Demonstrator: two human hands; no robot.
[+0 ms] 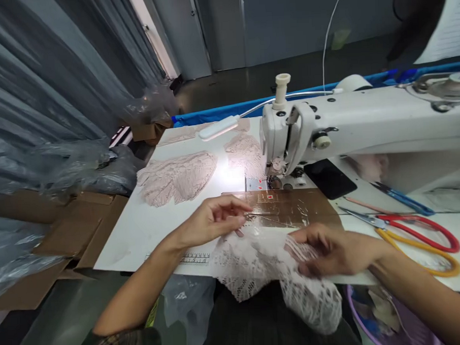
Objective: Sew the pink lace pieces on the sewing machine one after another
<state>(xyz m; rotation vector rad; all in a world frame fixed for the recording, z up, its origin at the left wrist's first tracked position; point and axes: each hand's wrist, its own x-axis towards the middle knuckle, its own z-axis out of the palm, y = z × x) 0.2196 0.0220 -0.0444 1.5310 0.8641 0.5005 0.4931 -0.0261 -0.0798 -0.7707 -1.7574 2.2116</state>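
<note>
A piece of white lace fabric (252, 260) hangs over the table's front edge, its lower part spilling towards my lap. My left hand (213, 221) is at the upper left corner of the lace, thumb and fingers curled together on its edge. On the right side, my right hand (328, 249) grips a bunched fold of the same lace between thumb and fingers. Both hands are just in front of a brown taped plate (277, 206) by the sewing machine (350, 121). Its needle area lies beyond my hands, lit by a lamp (218, 128).
Pale pink lace pieces (177, 177) lie on the white table (122, 248) at left. Right of the machine's head are a black phone (329, 178), blue-handled snips (404, 198) and red-and-yellow scissors (423, 230). A purple basket (352, 304) stands below; cardboard boxes (80, 225) are at left.
</note>
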